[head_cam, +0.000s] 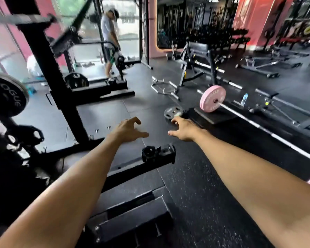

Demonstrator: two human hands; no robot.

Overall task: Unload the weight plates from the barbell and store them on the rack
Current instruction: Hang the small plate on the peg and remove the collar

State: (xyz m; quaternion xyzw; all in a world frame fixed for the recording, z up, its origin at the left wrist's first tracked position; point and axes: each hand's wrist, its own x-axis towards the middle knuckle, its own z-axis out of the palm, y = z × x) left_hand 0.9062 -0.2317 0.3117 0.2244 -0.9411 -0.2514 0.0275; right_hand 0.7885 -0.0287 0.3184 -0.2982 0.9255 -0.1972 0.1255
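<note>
- hands: the left hand [128, 128] and right hand [182, 130] both reach forward over the floor [195, 203], fingers spread and loosely curved, released and holding nothing.
- barbell [258, 125] lies on the floor ahead and to the right, with a pink weight plate [212, 98] upright on its near end, resting on a low dark block [215, 117].
- small grey plate [173, 112] lies flat on the floor just beyond the right fingertips; whether they touch it i cannot tell.
- rack [48, 68] stands to the left, a black rogue plate [5, 95] already on a peg at the left edge; a black collar [149, 153] sits on the rack's floor rail below the hands.
- handling, as a judgement: the pink plate looks like a rubber bumper, stiff, thick and probably moderate in weight; it should slide straight off the sleeve if pulled square, and take hold best with both hands on opposite sides of the rim.
- the grey plate looks like metal with cut-out grip holes, compact and dense; lying flat, its edge is hard to get under, so the holes are the place to hook fingers.
- risk: a tilted plate may bind on the sleeve, or drop on toes.
- another person [110, 38] stands well apart by the window.
</note>
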